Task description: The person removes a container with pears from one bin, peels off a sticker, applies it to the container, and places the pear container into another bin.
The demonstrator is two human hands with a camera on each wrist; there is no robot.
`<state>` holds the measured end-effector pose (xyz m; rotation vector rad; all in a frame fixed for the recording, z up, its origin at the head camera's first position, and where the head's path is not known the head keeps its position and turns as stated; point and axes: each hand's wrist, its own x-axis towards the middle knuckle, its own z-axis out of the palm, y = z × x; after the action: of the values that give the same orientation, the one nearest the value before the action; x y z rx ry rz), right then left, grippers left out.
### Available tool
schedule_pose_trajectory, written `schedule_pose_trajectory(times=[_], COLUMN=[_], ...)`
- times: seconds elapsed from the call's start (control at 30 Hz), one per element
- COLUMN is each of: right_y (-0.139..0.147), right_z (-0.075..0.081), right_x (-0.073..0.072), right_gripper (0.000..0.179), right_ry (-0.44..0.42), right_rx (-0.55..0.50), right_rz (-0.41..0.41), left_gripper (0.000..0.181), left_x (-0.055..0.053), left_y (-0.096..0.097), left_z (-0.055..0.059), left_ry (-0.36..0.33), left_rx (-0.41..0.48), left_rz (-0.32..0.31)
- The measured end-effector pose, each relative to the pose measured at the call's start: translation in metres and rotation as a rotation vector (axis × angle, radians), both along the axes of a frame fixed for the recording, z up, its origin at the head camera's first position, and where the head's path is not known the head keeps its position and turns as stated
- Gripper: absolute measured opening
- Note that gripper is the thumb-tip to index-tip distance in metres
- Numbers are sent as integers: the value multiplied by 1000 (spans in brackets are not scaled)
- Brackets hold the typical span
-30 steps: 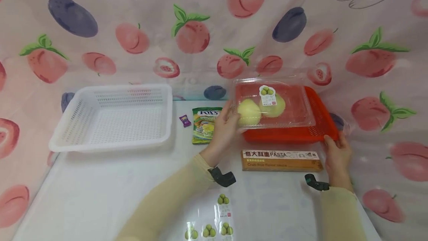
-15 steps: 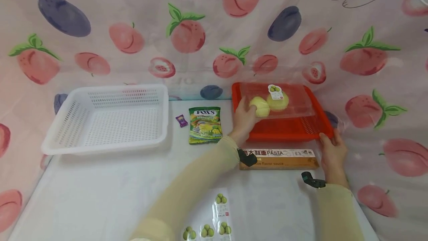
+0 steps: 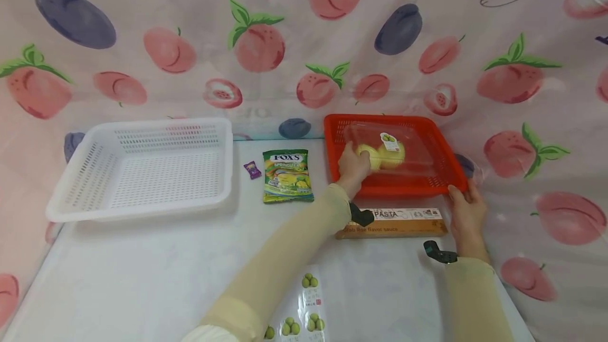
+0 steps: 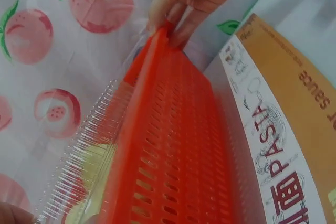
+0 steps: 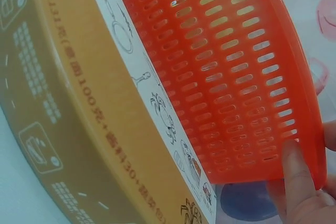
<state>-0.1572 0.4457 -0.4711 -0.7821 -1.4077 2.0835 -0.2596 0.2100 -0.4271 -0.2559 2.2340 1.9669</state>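
My left hand (image 3: 353, 168) grips the left end of a clear plastic box (image 3: 418, 154) with two pale yellow-green round fruits (image 3: 394, 156) and a small fruit label on its lid. The box sits slightly tilted within the red slotted basket (image 3: 404, 190); whether it touches the floor is hidden. Only fingertips (image 4: 14, 214) of that hand show at the box's edge in the left wrist view. At the basket's front right corner, my right hand (image 3: 467, 215) pinches the rim, thumb on the outer wall. A pasta box (image 3: 394, 228) lies just in front of the basket.
A white slotted basket (image 3: 161, 173) stands at the left. Between the baskets lie a green Fox's bag (image 3: 287, 176) and a small purple candy (image 3: 253, 170). A clear sheet of fruit stickers (image 3: 304, 310) is near the front. A fruit-print cloth (image 3: 266, 88) hangs behind.
My left hand has moved right and lowered the clear box of fruit from above the red basket down into it. The right hand still holds the basket's corner.
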Motion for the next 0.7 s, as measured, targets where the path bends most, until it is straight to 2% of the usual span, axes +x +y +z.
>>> schedule_pose_trajectory(times=[0.2, 0.47, 0.63, 0.7], right_y=[2, 1, -1, -1], right_z=[-1, -1, -1, -1], right_x=[-1, -1, 0, 0], right_gripper=[74, 75, 75, 75], right_ry=[9, 21, 10, 8], right_rx=[11, 28, 33, 31], right_rz=[-12, -4, -1, -2], left_gripper=[57, 59, 71, 79], left_x=[-3, -5, -8, -9], left_y=[2, 5, 2, 1], left_z=[1, -1, -1, -2], left_ry=[-1, 1, -29, -64], left_rx=[-58, -74, -140, -160], left_rz=[-33, -68, -109, -120])
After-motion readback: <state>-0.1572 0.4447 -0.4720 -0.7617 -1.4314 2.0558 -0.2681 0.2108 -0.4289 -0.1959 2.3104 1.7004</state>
